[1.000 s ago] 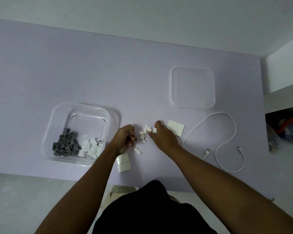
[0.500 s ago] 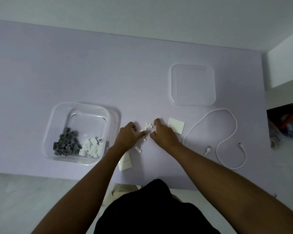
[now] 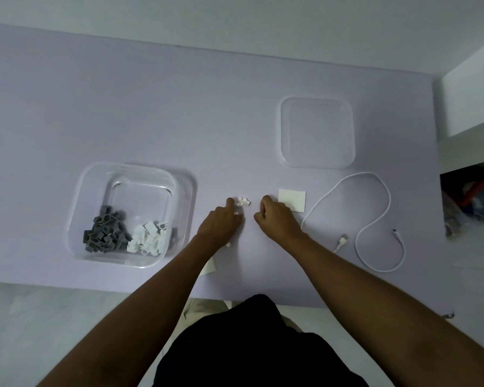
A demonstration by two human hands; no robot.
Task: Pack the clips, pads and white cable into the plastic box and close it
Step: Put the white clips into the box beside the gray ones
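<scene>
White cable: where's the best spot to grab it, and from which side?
Probably pinch the white cable at its upper arc, from above with the right hand, fingers across the cord. It lies flat in an open curve there, clear of the lid.

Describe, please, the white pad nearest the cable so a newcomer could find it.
On the lilac table, find the clear lid, far right. Nearer, between the right hand and the white cable, lies the pad: a flat white square, unlike the tiny clips.
</scene>
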